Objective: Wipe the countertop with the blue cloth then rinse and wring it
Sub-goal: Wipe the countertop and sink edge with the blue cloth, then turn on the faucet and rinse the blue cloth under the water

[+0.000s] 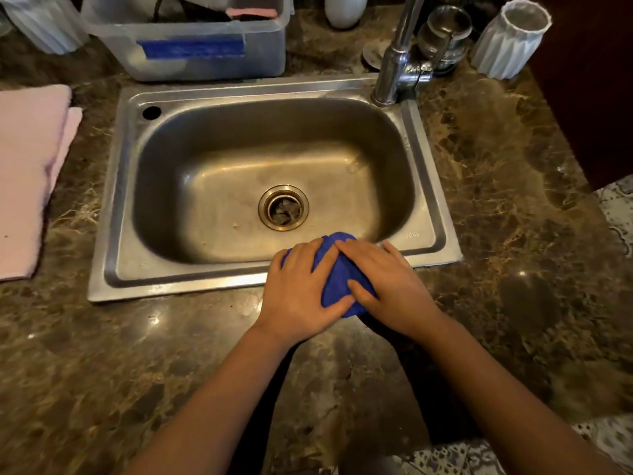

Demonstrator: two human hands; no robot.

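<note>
Both hands seemingly grip blue cloth (337,269) over sink (113,186)

Under both my palms the blue cloth (337,279) is soft, matt fabric with a fine nap, bunched between my left hand (301,293) and my right hand (387,286). Beyond my fingertips the sink (113,214) is brushed steel, dull and smeared in the basin, with a brassy ring at the drain (283,207). Below my wrists and to either side the countertop (137,365) is polished brown marble-like stone, glossy with veins and light glints. Far ahead to the right of my fingers the faucet (394,63) is shiny chrome. Far left lies a pink towel (27,173), matt cloth. Ahead left sits a tub (191,46) of cloudy translucent plastic.
</note>
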